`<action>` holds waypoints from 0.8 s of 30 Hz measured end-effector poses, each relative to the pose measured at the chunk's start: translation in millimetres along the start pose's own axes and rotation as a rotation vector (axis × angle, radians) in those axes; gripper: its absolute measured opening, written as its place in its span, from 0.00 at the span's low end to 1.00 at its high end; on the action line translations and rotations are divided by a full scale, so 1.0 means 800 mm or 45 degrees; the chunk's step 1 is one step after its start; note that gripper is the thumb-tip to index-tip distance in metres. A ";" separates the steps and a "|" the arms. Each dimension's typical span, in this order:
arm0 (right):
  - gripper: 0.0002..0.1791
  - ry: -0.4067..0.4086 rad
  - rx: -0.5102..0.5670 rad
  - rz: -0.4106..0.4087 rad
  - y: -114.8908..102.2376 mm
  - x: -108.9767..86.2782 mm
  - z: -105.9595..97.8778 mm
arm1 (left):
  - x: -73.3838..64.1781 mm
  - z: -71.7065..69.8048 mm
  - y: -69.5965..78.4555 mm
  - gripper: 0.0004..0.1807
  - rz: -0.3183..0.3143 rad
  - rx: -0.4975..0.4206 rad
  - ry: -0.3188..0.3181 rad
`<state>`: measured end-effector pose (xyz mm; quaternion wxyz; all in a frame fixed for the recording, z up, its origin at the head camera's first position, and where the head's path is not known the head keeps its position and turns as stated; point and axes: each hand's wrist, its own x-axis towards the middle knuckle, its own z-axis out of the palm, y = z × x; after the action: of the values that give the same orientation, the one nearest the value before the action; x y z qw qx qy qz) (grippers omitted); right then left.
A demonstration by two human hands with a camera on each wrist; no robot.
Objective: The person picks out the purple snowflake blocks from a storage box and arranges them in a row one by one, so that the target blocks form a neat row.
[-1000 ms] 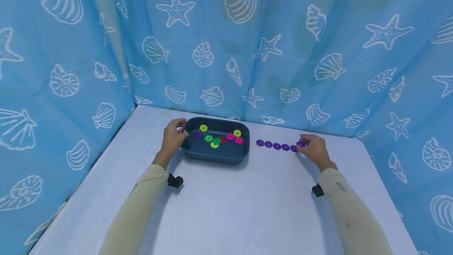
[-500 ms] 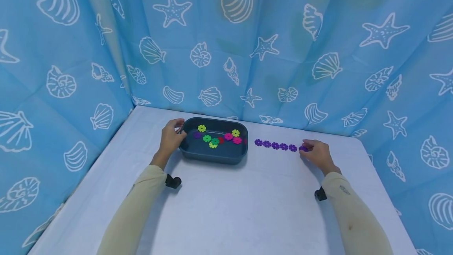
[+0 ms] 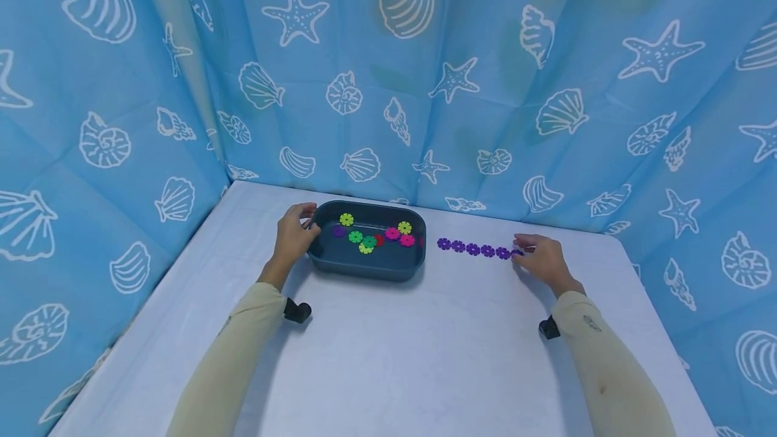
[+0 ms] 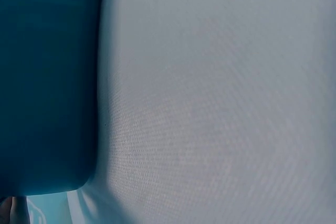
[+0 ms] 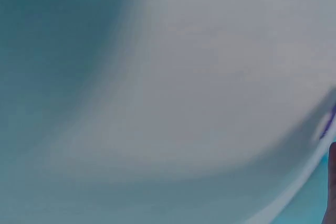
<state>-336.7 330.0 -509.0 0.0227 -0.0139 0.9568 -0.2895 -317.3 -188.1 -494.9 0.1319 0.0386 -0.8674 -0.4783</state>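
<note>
My left hand (image 3: pixel 293 237) holds the left end of a dark blue-grey plastic tray (image 3: pixel 370 271), thumb at the rim. In the left wrist view the tray's wall (image 4: pixel 47 87) fills the left side. At the right, a row of purple snowflake-shaped discs (image 3: pixel 473 249) lies on the white table. My right hand (image 3: pixel 543 260) pinches another purple disc (image 3: pixel 516 253) at the row's right end, its fingers hiding part of it. The right wrist view catches only a purple edge (image 5: pixel 329 121) and a finger (image 5: pixel 332 182) at its right border.
Inside the tray lie several loose discs: yellow (image 3: pixel 347 219), green (image 3: pixel 355 237), pink (image 3: pixel 407 241), red (image 3: pixel 379 240) and purple (image 3: pixel 339 230). A blue curtain (image 3: pixel 388 73) with white shells and starfish hangs behind the table (image 3: pixel 425 356) and along both sides.
My right hand shifted right with the purple disc, then came back slightly left and up, bringing it against the row's end. The left hand stays at the tray.
</note>
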 end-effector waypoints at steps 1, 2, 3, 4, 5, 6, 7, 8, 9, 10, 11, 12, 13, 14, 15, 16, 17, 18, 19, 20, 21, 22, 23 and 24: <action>0.30 0.015 0.010 -0.009 -0.006 0.002 -0.001 | 0.000 0.000 0.000 0.25 0.004 0.003 0.002; 0.30 0.038 0.021 -0.029 -0.013 0.004 -0.001 | 0.000 0.000 0.000 0.25 0.007 0.005 0.004; 0.29 0.063 0.030 -0.054 -0.022 0.006 -0.002 | 0.000 0.000 0.000 0.25 0.009 0.006 0.005; 0.29 0.080 0.044 -0.074 -0.033 0.009 -0.002 | 0.000 0.000 0.000 0.25 0.010 0.007 0.006; 0.28 0.092 0.051 -0.102 -0.046 0.011 -0.001 | 0.000 0.000 0.000 0.25 0.009 0.007 0.006; 0.28 0.106 0.051 -0.143 -0.059 0.014 0.001 | 0.000 0.000 0.000 0.25 0.007 0.008 0.006; 0.28 0.115 0.050 -0.182 -0.074 0.016 0.004 | 0.000 0.000 0.000 0.25 0.005 0.006 0.007; 0.27 0.121 0.051 -0.222 -0.089 0.019 0.008 | 0.000 0.000 0.001 0.25 0.002 0.004 0.007; 0.27 0.117 0.058 -0.264 -0.104 0.021 0.012 | 0.000 0.000 0.001 0.25 0.000 0.001 0.006; 0.27 0.104 0.068 -0.303 -0.121 0.024 0.018 | 0.000 0.000 0.000 0.26 -0.004 0.000 0.006; 0.26 0.096 0.074 -0.356 -0.137 0.026 0.025 | 0.000 0.000 0.000 0.26 -0.007 -0.001 0.006; 0.26 0.085 0.087 -0.393 -0.153 0.028 0.033 | 0.001 -0.001 -0.001 0.26 -0.010 -0.004 0.006; 0.25 0.076 0.104 -0.437 -0.168 0.030 0.042 | 0.001 -0.001 -0.001 0.26 -0.012 -0.004 0.006; 0.25 0.066 0.122 -0.481 -0.183 0.031 0.051 | 0.001 0.000 -0.002 0.26 -0.015 -0.005 0.005; 0.25 0.055 0.136 -0.522 -0.197 0.033 0.061 | 0.002 0.000 -0.002 0.26 -0.017 -0.007 0.004; 0.24 0.047 0.148 -0.562 -0.211 0.035 0.072 | 0.002 0.000 -0.002 0.26 -0.018 -0.008 0.004; 0.24 0.036 0.165 -0.599 -0.224 0.037 0.084 | 0.003 0.001 -0.003 0.26 -0.019 -0.009 0.003; 0.24 0.022 0.179 -0.634 -0.236 0.038 0.096 | 0.003 0.001 -0.003 0.26 -0.019 -0.009 0.005; 0.24 0.004 0.194 -0.675 -0.249 0.040 0.110 | 0.004 0.001 -0.004 0.26 -0.017 -0.009 0.009; 0.25 -0.021 0.209 -0.711 -0.262 0.041 0.122 | 0.004 0.001 -0.004 0.26 -0.019 -0.010 0.010; 0.25 -0.053 0.220 -0.735 -0.274 0.041 0.135 | 0.004 0.001 -0.005 0.26 -0.019 -0.011 0.013; 0.26 -0.086 0.231 -0.761 -0.285 0.041 0.148 | 0.005 0.002 -0.005 0.25 -0.018 -0.011 0.017; 0.26 -0.122 0.232 -0.776 -0.295 0.041 0.159 | 0.005 0.003 -0.006 0.25 -0.016 -0.011 0.021; 0.27 -0.151 0.219 -0.791 -0.304 0.040 0.170 | 0.005 0.005 -0.006 0.26 -0.013 -0.013 0.026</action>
<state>-358.6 51.1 -488.5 -0.0098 -0.3200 0.8758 -0.3612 -322.2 -188.3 -499.9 0.1385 0.0474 -0.8633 -0.4829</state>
